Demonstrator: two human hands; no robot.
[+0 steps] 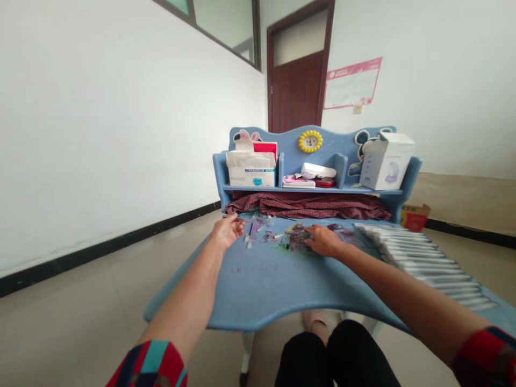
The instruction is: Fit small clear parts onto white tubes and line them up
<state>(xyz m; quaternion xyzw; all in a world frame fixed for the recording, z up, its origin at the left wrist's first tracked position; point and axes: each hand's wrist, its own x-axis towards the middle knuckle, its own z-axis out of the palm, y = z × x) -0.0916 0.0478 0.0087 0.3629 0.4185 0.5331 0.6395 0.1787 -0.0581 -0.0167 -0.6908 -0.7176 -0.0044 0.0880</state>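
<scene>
My left hand [228, 231] reaches to the far left of the blue desk [266, 290], fingers pinched on a thin small strip whose nature I cannot make out. Small pale pieces [258, 232] lie scattered just right of it. My right hand [324, 240] rests palm down on a small printed picture card [296, 236] in the desk's middle, fingers curled on its edge. Both forearms stretch forward over the desk.
A long row of silvery flat packets [427, 258] runs along the desk's right side. A red checked cloth [306, 205] lies under the shelf, which carries a mask box [252, 169], a white carton [387, 158], books and a yellow clock [310, 141]. A brown door [296, 91] stands behind.
</scene>
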